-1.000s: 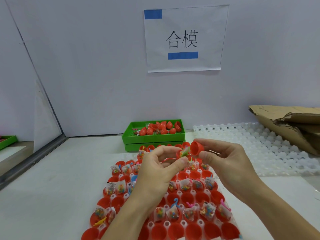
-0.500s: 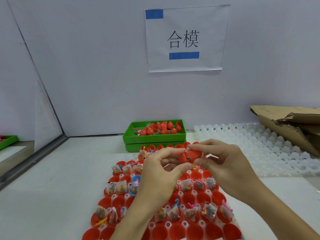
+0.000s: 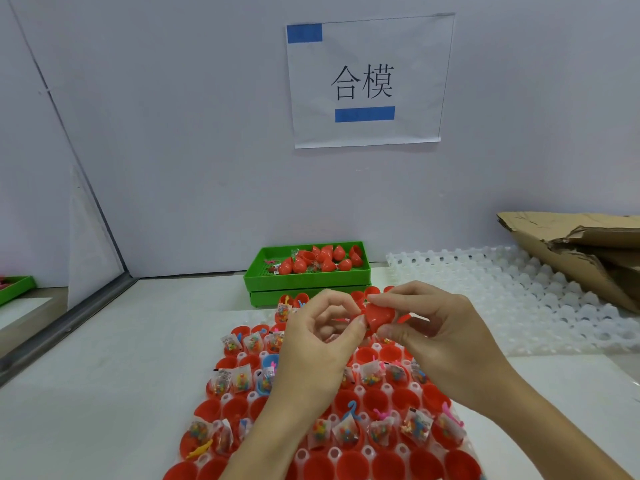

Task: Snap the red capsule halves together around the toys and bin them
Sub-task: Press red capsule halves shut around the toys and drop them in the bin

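Both hands hold one red capsule [image 3: 379, 318] above the tray of open halves [image 3: 346, 403]: right hand [image 3: 429, 337] pinches it w/ thumb & fingers, left hand [image 3: 323, 341] presses its thumb vs the other end. Best approach, prob.: keep rims aligned, squeeze evenly, check no toy bag caught in seam, then drop in green bin [image 3: 308, 277] behind.

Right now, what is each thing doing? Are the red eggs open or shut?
Red capsule: pinched between both hands, halves together.
Left hand: pinching the capsule.
Right hand: pinching the capsule.
Green bin: partly filled with closed capsules.
Red halves in the tray: open, many holding toy bags.
White tray: lying flat, holding nothing.
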The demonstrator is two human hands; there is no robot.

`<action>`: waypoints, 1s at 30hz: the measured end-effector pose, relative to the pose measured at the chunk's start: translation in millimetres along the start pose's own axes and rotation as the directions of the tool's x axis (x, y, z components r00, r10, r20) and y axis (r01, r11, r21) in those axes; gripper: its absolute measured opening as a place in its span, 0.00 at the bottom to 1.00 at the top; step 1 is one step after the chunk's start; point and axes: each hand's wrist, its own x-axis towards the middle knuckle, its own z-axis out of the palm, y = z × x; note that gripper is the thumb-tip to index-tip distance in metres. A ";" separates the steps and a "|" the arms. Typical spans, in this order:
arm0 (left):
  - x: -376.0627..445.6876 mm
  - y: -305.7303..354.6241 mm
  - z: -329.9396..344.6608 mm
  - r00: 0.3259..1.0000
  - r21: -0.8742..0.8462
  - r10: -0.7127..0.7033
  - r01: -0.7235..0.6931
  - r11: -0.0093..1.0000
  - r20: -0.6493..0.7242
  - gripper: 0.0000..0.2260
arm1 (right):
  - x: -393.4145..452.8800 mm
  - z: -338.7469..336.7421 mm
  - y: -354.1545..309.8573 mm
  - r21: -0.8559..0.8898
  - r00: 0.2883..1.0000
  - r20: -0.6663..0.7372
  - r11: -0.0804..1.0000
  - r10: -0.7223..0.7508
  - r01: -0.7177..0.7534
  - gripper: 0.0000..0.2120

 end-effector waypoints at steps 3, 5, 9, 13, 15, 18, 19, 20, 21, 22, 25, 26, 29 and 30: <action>-1.1 0.6 1.6 1.000 0.011 0.027 -0.027 1.000 0.001 0.07 | 0.4 -0.1 0.6 -0.014 1.000 -0.027 1.000 0.002 -0.002 0.21; -2.0 1.7 2.2 0.999 0.015 0.044 -0.044 0.999 0.006 0.06 | 1.1 -1.2 1.5 -0.019 0.999 -0.038 1.000 0.005 -0.005 0.21; -2.2 3.0 1.5 0.998 0.028 0.065 -0.065 0.997 0.023 0.07 | 1.8 -3.1 2.9 -0.007 0.999 -0.049 1.000 0.014 -0.015 0.20; -2.7 2.1 3.0 0.997 0.065 0.081 -0.081 0.995 -0.001 0.06 | 1.1 -2.1 2.8 0.009 1.000 -0.028 1.000 0.008 -0.007 0.21; -2.9 2.3 3.4 0.996 0.086 0.090 -0.088 0.992 -0.011 0.06 | 0.7 -1.7 2.6 0.003 1.000 -0.007 1.000 -0.004 0.004 0.21; -2.8 2.9 2.0 0.994 0.092 0.100 -0.095 0.991 -0.051 0.06 | 0.4 -1.6 2.2 0.012 1.000 0.010 1.000 -0.011 0.011 0.21; -2.5 3.0 1.3 0.993 0.090 0.099 -0.093 0.992 -0.065 0.06 | 0.2 -1.3 1.8 0.015 1.000 0.010 1.000 -0.013 0.013 0.21; -2.3 2.9 0.6 0.992 0.095 0.103 -0.096 0.991 -0.070 0.06 | 0.1 -0.9 1.5 0.013 1.000 0.008 1.000 -0.017 0.017 0.21; -2.1 3.1 0.2 0.991 0.102 0.111 -0.104 0.989 -0.068 0.06 | -0.1 -0.5 1.2 0.006 1.000 0.004 1.000 -0.020 0.020 0.21; -2.1 3.8 0.0 0.991 0.103 0.117 -0.110 0.989 -0.063 0.07 | -0.1 -0.5 1.3 -0.002 1.000 -0.001 1.000 -0.021 0.021 0.21; -3.0 6.8 -0.1 0.992 0.062 0.124 -0.122 0.991 -0.032 0.09 | 0.1 -1.3 2.5 -0.017 0.999 -0.026 1.000 -0.021 0.020 0.20; -3.6 7.7 -0.3 0.992 0.053 0.128 -0.127 0.991 -0.019 0.11 | 0.1 -1.7 2.9 -0.021 0.999 -0.035 1.000 -0.023 0.022 0.20; -4.5 9.4 -0.6 0.989 0.068 0.145 -0.145 0.987 -0.004 0.14 | 0.1 -1.5 3.6 -0.017 0.999 -0.050 1.000 -0.020 0.019 0.19; -4.6 9.9 -0.5 0.989 0.076 0.149 -0.148 0.986 -0.005 0.14 | 0.1 -1.2 3.7 -0.017 0.999 -0.050 1.000 -0.017 0.016 0.19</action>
